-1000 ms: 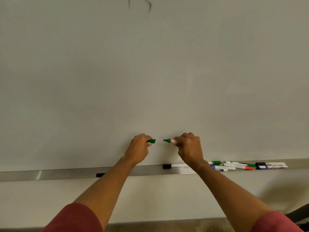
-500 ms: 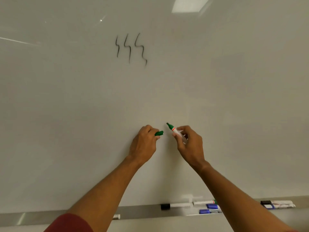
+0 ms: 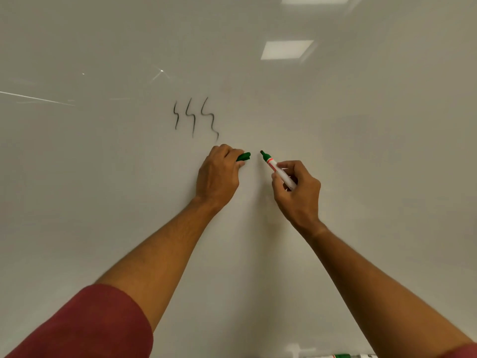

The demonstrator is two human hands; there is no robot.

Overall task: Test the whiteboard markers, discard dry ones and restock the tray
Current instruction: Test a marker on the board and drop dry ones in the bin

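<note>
Up against the whiteboard (image 3: pixel 335 151), the right hand (image 3: pixel 296 192) pinches a green marker (image 3: pixel 277 169) between thumb and curled fingers, its uncapped tip pointing up and left, just beyond the fingertips and very near the board (whether it touches, I cannot tell). Beside it, a small gap away, the left hand (image 3: pixel 219 174) curls its fingers round the green cap (image 3: pixel 244 156), which pokes out past the knuckles. Three dark squiggles (image 3: pixel 196 117) sit just above the left fingers.

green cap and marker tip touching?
Apart. The head view shows bare whiteboard between the green cap in the left hand and the marker tip in the right hand.
</note>
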